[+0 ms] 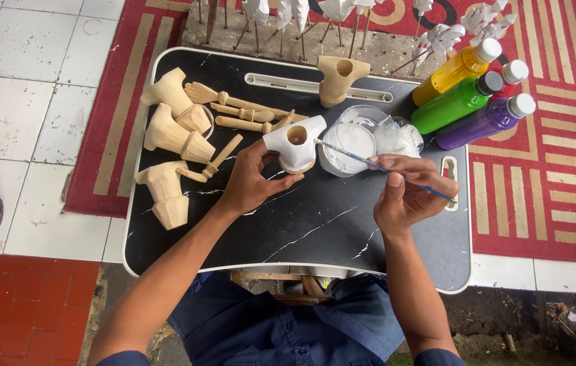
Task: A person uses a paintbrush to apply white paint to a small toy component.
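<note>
White-painted wooden torso piece (295, 144) sits near the centre of the black marbled lap tray (315, 230); our left hand (251, 181) is closed around its lower left side, holding it upright. Our right hand (406, 190) pinches a thin blue paintbrush (383, 168), tip touching the piece's right shoulder. We see a tub of white paint (350, 146) just right of the piece. Bare wooden torsos (169, 146) lie along the tray's left edge, paint bottles (471, 95) at its far right corner.
</note>
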